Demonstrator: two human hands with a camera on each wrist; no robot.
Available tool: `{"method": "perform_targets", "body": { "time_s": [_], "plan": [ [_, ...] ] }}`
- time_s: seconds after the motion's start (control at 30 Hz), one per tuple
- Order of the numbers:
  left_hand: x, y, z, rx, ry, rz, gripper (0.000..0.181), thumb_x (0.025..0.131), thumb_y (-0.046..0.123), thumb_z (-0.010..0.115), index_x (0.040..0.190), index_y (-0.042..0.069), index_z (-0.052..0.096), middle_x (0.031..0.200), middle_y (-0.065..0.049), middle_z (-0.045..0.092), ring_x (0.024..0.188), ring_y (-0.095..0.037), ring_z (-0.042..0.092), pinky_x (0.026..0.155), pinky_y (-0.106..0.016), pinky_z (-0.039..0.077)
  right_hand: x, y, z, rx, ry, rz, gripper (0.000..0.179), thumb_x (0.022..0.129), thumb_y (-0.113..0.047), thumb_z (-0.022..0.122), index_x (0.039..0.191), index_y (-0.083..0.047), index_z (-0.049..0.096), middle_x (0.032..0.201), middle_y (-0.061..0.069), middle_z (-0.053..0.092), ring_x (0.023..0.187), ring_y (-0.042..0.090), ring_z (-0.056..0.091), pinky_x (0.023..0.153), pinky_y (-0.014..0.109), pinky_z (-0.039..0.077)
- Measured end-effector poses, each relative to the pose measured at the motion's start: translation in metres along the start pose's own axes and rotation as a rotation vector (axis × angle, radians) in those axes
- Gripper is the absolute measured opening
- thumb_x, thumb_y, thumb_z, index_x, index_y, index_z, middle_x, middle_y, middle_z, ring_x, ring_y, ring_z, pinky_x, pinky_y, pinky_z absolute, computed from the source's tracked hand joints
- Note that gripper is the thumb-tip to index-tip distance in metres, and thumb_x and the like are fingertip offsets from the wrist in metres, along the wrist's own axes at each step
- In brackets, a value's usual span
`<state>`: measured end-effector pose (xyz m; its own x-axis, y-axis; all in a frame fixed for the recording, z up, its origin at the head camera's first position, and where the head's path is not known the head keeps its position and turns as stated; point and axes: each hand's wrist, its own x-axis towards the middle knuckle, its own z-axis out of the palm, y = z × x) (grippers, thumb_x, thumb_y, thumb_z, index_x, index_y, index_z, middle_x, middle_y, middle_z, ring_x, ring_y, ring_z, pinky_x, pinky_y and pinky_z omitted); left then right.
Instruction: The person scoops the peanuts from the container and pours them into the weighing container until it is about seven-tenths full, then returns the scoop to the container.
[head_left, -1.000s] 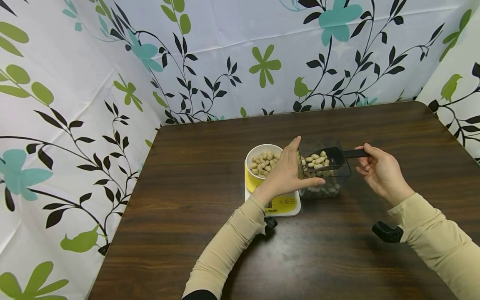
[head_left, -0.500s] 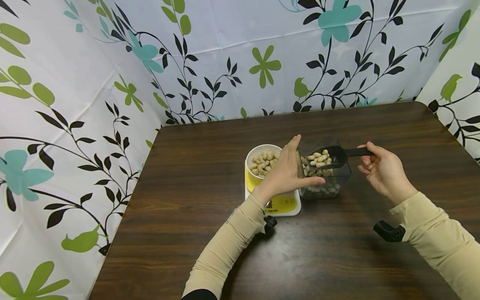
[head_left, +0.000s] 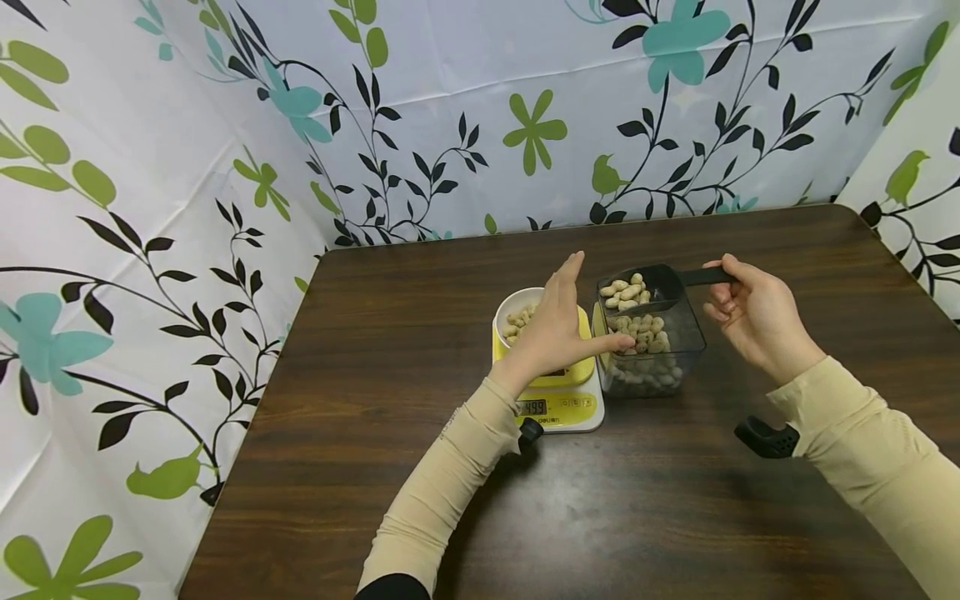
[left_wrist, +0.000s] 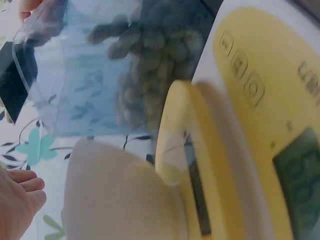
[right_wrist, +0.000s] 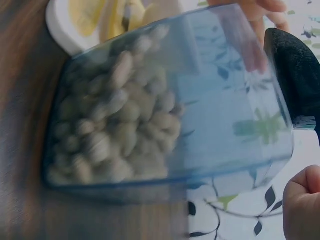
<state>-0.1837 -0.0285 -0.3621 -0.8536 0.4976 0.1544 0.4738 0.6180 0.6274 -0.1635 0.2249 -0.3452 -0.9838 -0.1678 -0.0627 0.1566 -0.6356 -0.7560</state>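
Observation:
My right hand (head_left: 757, 312) pinches the handle of a black scoop (head_left: 663, 285) between thumb and fingers. Several unshelled peanuts (head_left: 626, 292) lie in the scoop, which is above the back part of a clear square container (head_left: 686, 333). More peanuts (right_wrist: 125, 125) fill the lower part of that container. With its fingers straight and thumb stretched out, my left hand (head_left: 551, 329) is over the container's left side; contact is hard to tell. It partly hides a white bowl (head_left: 504, 305) of peanuts on a yellow-and-white kitchen scale (head_left: 581, 417).
The scale's display (head_left: 532, 407) shows digits that look like 499. Everything stands on a dark wood table (head_left: 360, 375). Behind it hangs a white cloth (head_left: 450, 67) printed with leaves and birds.
The scoop has risen from inside the container and tilted level, carrying peanuts. My left hand has shifted slightly left and up, uncovering more of the scale and its display.

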Motion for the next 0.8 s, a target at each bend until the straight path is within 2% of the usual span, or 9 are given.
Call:
{"method": "perform_targets", "body": {
  "time_s": [0.17, 0.37, 0.47, 0.67, 0.8],
  "plan": [
    [-0.003, -0.012, -0.012, -0.023, 0.047, -0.027, 0.113, 0.073, 0.055, 0.071, 0.15, 0.022, -0.004, 0.158, -0.002, 0.002, 0.146, -0.023, 0.008, 0.116, -0.046, 0.021, 0.009, 0.002, 0.022, -0.077, -0.004, 0.001, 0.025, 0.098, -0.026, 0.046, 0.095, -0.006, 0.061, 0.06, 0.0, 0.047, 0.054, 0.015, 0.027, 0.055, 0.028, 0.015],
    [-0.013, -0.032, -0.024, -0.055, 0.098, -0.051, 0.111, 0.074, 0.057, 0.07, 0.15, 0.029, -0.006, 0.158, 0.001, -0.001, 0.146, -0.021, 0.006, 0.113, -0.052, 0.024, 0.02, 0.009, 0.044, -0.147, 0.014, 0.007, 0.024, 0.096, -0.028, 0.049, 0.096, -0.008, 0.061, 0.059, -0.001, 0.047, 0.054, 0.011, 0.035, 0.057, 0.028, 0.016],
    [-0.019, -0.04, -0.028, -0.052, 0.116, -0.069, 0.112, 0.074, 0.056, 0.07, 0.149, 0.03, -0.008, 0.158, 0.002, -0.002, 0.146, -0.021, 0.006, 0.112, -0.053, 0.026, 0.025, 0.014, 0.052, -0.224, 0.022, 0.007, 0.025, 0.096, -0.03, 0.049, 0.1, -0.007, 0.058, 0.061, -0.002, 0.046, 0.055, 0.01, 0.037, 0.056, 0.027, 0.018],
    [-0.029, -0.052, -0.028, -0.017, 0.124, -0.122, 0.113, 0.073, 0.053, 0.072, 0.15, 0.026, -0.007, 0.158, -0.002, 0.0, 0.146, -0.022, 0.008, 0.112, -0.051, 0.027, 0.035, 0.025, 0.061, -0.436, 0.037, 0.012, 0.036, 0.096, -0.037, 0.046, 0.112, -0.005, 0.046, 0.063, -0.005, 0.044, 0.056, 0.007, 0.036, 0.053, 0.024, 0.027],
    [-0.033, -0.058, -0.023, -0.005, 0.127, -0.136, 0.115, 0.072, 0.055, 0.073, 0.15, 0.025, -0.006, 0.158, -0.005, 0.002, 0.146, -0.023, 0.008, 0.112, -0.052, 0.027, 0.039, 0.032, 0.064, -0.512, 0.045, 0.014, 0.038, 0.096, -0.038, 0.045, 0.114, -0.005, 0.045, 0.063, -0.005, 0.044, 0.057, 0.007, 0.036, 0.054, 0.023, 0.03]
  ]
}}
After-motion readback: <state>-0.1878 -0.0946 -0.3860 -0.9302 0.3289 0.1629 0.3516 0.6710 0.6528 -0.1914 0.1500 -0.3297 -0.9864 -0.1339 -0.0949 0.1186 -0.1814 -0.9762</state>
